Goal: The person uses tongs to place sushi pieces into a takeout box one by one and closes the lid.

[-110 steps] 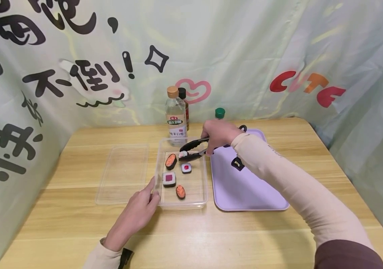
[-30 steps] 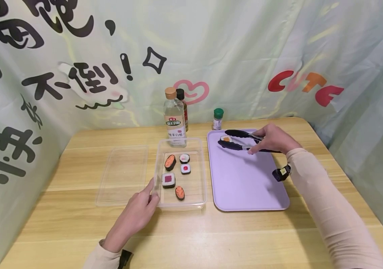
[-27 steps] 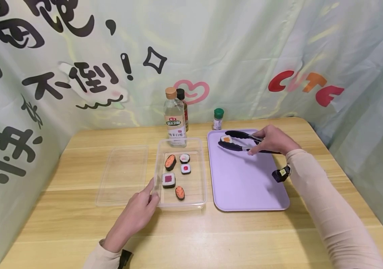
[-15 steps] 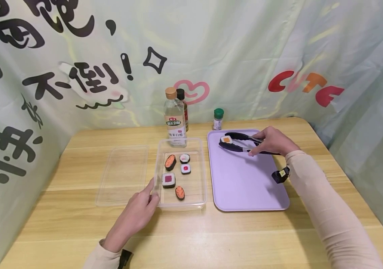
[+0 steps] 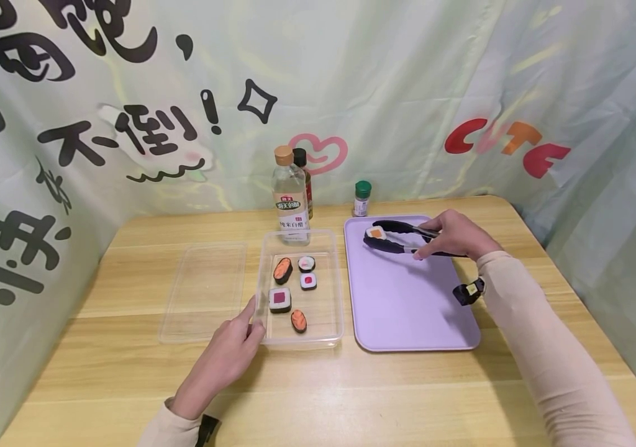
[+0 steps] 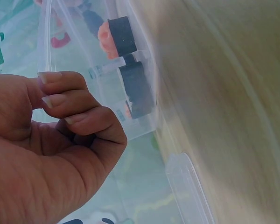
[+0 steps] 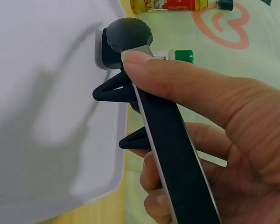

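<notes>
My right hand [image 5: 458,236] holds black-and-silver tongs [image 5: 393,245] over the far left corner of the lilac tray [image 5: 413,310]. A sushi roll piece [image 5: 375,232] with an orange centre lies between the tong tips, on the tray; in the right wrist view one tong head [image 7: 129,35] partly covers it. My left hand [image 5: 234,344] grips the left wall of a clear plastic container [image 5: 301,340], fingers curled in the left wrist view. Inside are several sushi pieces: two orange-topped ones [image 5: 282,270], a large roll [image 5: 280,299] and two small rolls [image 5: 308,280].
A clear lid [image 5: 203,292] lies flat left of the container. Behind the container stand a vinegar bottle [image 5: 291,198] with an orange cap and a dark-capped bottle [image 5: 301,158]. A small green-capped jar [image 5: 361,198] is behind the tray. A printed curtain [image 5: 396,93] surrounds the table.
Earlier, the tongs held a small white roll in the container; that roll now sits there, released. My right hand has moved right to the tray. In the last second, hardly anything shifts.
</notes>
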Demonstrator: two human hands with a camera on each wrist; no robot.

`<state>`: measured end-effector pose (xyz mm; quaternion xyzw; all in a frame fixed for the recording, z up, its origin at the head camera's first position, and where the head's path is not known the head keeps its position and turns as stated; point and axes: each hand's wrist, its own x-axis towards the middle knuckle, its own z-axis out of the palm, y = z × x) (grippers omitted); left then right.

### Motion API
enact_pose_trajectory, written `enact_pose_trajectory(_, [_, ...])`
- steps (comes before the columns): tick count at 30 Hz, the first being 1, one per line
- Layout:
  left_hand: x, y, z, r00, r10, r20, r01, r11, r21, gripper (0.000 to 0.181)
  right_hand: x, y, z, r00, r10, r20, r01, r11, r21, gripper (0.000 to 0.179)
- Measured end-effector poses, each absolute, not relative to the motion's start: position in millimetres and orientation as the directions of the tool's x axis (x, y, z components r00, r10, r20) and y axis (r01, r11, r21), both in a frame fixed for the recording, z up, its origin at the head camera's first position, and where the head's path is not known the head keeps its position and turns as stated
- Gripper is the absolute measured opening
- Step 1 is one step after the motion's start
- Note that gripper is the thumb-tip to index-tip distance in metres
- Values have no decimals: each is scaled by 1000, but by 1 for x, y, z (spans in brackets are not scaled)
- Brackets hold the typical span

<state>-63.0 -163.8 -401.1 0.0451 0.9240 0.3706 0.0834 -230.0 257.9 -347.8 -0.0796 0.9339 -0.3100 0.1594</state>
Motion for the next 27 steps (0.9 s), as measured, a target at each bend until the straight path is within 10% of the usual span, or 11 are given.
enact_pose_trajectory(27, [-63,-165,-402,-980,158,-122,29,717,696,61,-197,234,-299,-946,-300,-121,-180,797,-576,78])
